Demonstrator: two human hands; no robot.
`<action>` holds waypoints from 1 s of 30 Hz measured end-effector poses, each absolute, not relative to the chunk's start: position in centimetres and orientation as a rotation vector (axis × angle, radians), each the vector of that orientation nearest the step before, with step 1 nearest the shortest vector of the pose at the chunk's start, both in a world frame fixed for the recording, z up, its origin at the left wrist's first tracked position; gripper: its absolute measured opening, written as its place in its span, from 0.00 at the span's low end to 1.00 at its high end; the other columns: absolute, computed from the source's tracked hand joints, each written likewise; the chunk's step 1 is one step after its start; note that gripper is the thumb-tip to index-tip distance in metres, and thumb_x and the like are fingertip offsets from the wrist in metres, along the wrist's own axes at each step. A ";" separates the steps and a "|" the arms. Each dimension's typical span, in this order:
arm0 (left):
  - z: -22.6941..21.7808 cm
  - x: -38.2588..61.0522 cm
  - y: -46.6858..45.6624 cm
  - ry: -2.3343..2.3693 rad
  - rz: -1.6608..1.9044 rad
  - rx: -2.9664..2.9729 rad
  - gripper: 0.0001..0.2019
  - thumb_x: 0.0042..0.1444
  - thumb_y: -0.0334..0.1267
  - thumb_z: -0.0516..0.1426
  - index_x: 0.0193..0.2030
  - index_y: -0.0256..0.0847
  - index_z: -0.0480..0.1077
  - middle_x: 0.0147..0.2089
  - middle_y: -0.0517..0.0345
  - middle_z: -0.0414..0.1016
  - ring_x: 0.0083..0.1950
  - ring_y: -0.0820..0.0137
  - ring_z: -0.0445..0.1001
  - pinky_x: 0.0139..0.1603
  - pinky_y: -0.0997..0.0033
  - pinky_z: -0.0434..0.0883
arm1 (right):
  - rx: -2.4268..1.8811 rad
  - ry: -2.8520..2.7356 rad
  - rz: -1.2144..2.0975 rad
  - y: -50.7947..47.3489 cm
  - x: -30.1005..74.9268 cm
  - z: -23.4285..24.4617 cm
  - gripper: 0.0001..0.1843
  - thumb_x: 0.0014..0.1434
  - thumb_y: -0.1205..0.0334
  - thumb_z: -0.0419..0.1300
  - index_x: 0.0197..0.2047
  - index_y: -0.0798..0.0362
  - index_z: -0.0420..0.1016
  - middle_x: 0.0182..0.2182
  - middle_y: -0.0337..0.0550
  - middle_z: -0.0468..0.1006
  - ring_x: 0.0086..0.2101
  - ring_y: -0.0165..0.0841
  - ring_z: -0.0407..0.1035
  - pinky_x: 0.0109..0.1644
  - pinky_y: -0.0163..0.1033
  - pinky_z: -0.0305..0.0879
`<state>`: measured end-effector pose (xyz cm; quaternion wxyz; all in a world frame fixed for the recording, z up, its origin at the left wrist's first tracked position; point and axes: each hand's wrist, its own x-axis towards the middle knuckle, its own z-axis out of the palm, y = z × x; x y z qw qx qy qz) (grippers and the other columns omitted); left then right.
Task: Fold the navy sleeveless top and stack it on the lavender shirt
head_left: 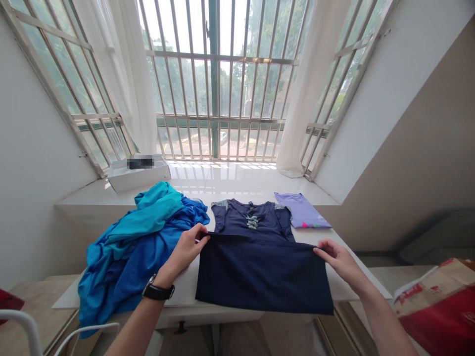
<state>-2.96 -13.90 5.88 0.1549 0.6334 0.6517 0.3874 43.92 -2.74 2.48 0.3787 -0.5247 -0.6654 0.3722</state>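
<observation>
A navy blue shirt (260, 269) with patterned shoulders and small bows below the neckline lies on a white table (356, 262), its collar toward the window. Its lower part is raised in a fold, and the near edge hangs at the table's front. My left hand (191, 242), with a dark watch on the wrist, pinches the fold's left corner. At the right corner, my right hand (332, 254) pinches the cloth between thumb and fingers. Close by my left hand lies a rumpled heap of blue and teal cloth (137, 247), draping over the table's front edge.
A folded lavender garment (302, 210) lies at the table's back right. On the white window sill (237, 180) stands a white box (139, 175) at the left. A red and beige bag (441, 301) is at the far right. White tubing (27, 326) curves at the lower left.
</observation>
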 end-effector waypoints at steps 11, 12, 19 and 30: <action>5.1 -3.4 -9.4 2.158 0.654 1.943 0.09 0.60 0.35 0.56 0.47 0.44 0.73 0.39 0.56 0.80 0.41 0.65 0.78 0.37 0.73 0.65 | -1.433 -1.577 0.802 1.2 42.6 -0.3 0.20 0.43 0.44 0.66 0.33 0.51 0.78 0.31 0.47 0.83 0.33 0.41 0.76 0.36 0.40 0.70; 5.1 -3.4 -9.3 2.166 0.638 1.941 0.09 0.61 0.36 0.56 0.46 0.44 0.74 0.40 0.55 0.80 0.41 0.65 0.78 0.37 0.73 0.65 | -1.426 -1.588 0.793 1.4 42.6 -0.4 0.20 0.44 0.43 0.66 0.32 0.51 0.79 0.31 0.47 0.83 0.33 0.42 0.77 0.36 0.41 0.70; 4.0 -3.7 -8.5 2.256 0.458 1.893 0.12 0.66 0.40 0.51 0.36 0.41 0.74 0.38 0.50 0.80 0.40 0.61 0.78 0.35 0.72 0.63 | -1.573 -1.624 0.637 1.6 41.8 -0.8 0.20 0.48 0.42 0.60 0.30 0.50 0.78 0.29 0.47 0.83 0.33 0.43 0.77 0.39 0.42 0.69; 3.6 -2.5 -9.2 2.398 0.435 1.858 0.12 0.70 0.42 0.46 0.43 0.42 0.67 0.38 0.49 0.80 0.39 0.60 0.80 0.33 0.71 0.64 | -1.515 -1.527 0.724 1.3 41.9 -1.6 0.23 0.48 0.39 0.63 0.35 0.51 0.78 0.31 0.47 0.83 0.34 0.42 0.77 0.39 0.42 0.71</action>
